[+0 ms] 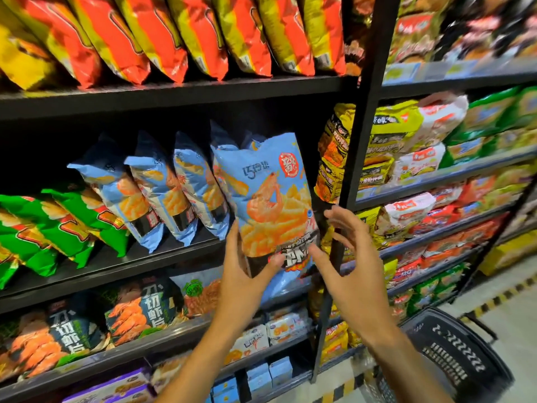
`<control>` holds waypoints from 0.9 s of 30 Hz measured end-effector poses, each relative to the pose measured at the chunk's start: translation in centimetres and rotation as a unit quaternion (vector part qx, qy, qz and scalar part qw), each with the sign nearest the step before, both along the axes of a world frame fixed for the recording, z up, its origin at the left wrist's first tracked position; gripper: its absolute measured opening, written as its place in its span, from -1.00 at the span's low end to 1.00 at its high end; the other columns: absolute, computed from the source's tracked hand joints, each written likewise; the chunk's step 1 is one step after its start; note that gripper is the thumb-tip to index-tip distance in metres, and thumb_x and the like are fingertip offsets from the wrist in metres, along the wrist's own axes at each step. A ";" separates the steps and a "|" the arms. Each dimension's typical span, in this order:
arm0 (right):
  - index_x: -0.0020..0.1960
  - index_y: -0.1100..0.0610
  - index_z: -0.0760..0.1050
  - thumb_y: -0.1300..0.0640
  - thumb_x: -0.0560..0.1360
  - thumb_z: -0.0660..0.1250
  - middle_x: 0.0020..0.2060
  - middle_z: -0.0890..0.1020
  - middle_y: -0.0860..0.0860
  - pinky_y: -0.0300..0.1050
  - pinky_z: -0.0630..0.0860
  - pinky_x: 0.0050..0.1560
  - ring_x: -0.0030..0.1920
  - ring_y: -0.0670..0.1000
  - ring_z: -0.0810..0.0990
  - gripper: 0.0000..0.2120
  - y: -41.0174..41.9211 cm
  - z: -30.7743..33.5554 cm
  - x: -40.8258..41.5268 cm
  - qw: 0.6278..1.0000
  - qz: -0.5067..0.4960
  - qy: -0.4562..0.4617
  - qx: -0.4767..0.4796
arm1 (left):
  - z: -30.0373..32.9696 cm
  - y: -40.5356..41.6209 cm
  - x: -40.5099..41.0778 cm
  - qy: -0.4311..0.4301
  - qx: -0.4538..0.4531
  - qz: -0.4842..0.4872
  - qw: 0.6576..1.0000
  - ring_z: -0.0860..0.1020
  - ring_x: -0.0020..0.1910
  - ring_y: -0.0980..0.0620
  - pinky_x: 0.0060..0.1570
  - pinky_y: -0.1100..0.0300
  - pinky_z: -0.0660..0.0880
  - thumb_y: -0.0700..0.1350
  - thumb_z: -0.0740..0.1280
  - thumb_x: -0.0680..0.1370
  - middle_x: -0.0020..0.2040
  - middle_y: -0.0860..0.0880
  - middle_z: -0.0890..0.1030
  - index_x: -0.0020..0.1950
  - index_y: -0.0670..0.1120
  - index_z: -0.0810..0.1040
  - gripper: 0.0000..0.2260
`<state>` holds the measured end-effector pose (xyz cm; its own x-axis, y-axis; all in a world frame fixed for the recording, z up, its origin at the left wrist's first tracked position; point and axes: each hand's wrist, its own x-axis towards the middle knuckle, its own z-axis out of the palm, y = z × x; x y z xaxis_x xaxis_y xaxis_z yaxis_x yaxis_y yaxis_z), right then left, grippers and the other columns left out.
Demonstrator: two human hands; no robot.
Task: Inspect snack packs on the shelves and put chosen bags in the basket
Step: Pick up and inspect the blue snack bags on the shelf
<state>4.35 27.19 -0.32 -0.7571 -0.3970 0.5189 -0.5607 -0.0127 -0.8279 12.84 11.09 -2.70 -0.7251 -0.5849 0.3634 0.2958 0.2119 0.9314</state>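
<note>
Before the shelf, the left hand [247,274] grips the blue bag [270,199]; the right hand [348,257] spreads loose beside it.

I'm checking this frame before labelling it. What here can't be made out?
- Basket, head view: cut off by the bottom edge, and the right forearm hides part of its rim, so its contents can't be seen.
- Blue shrimp-snack bag: the left hand and right hand cover its lower print.
- Far-right shelf packs: motion blur makes the labels unreadable.
- Shelf price tags: too small.
</note>
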 end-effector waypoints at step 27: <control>0.59 -0.01 0.23 0.02 0.58 0.46 0.43 0.48 -0.07 -0.10 0.43 0.39 0.41 -0.06 0.46 -0.32 -12.1 -2.2 -21.4 0.998 0.002 -0.061 -0.034 | 5.4 -10.4 -14.6 -0.168 -0.677 0.218 0.683 -0.03 0.63 -0.39 0.54 -0.36 0.09 -0.06 0.41 0.53 0.66 -0.17 0.16 0.59 -0.09 0.35 -0.37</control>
